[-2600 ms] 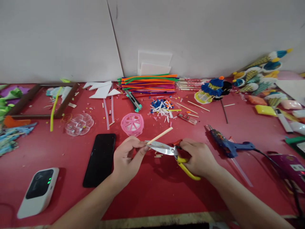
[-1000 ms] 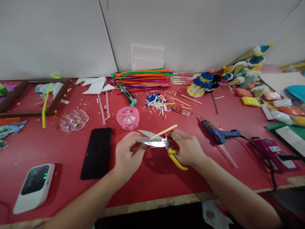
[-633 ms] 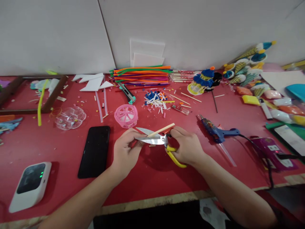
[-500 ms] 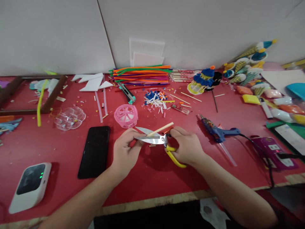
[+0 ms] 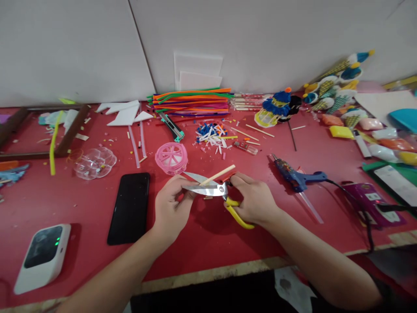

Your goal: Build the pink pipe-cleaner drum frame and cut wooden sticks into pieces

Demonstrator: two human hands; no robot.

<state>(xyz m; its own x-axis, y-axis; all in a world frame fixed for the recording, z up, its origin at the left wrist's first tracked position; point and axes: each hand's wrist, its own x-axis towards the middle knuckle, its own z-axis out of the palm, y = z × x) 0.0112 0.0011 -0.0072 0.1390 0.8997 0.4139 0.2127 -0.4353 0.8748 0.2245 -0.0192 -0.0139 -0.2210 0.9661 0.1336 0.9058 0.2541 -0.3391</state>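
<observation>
My right hand point(image 5: 254, 195) grips the yellow and red handles of a pair of scissors point(image 5: 211, 189), whose blades are parted and point left. A thin pale wooden stick point(image 5: 221, 174) lies between the blades, its free end slanting up to the right. Its other end runs into my left hand point(image 5: 174, 202), where thumb and fingers pinch it close to the blade tips. Beneath the scissors, short cut stick pieces point(image 5: 207, 198) lie on the red table. Just beyond my left hand sits a round pink openwork piece point(image 5: 171, 158).
A black phone point(image 5: 129, 208) and a white device point(image 5: 42, 258) lie on the left. A blue glue gun point(image 5: 295, 174) with a cord rests on the right. Behind are a utility knife point(image 5: 172, 127), colourful pipe cleaners point(image 5: 192, 103), scraps point(image 5: 213, 135) and a blue-topped figure point(image 5: 275, 108).
The hands, scissors and stick hold nearly the same pose. The whole view has shifted slightly.
</observation>
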